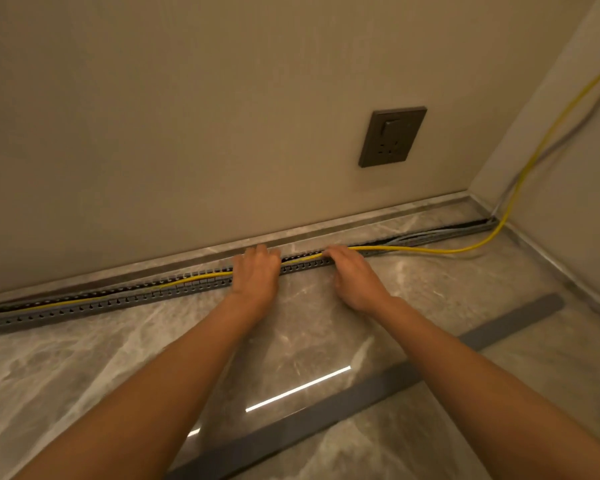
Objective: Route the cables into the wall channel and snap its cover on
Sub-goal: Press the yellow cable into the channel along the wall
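Glossy grey marble floor (84, 368) meets a beige wall (153, 116) along which a slotted grey plastic cable channel (84, 308) is laid open, with a thin yellow cable (194, 279) seen running in it from the left. Over the channel's middle the left hand (255, 271) is pressed palm-down with its fingers together on the cable, and just to its right the right hand (355, 275) is curled with fingertips closed on the same cable, which is then seen looping out over the floor and up the corner. A dark grey wall socket (392, 136) is mounted above, and the long flat grey channel cover (499, 334) is left lying apart on the floor at the right.
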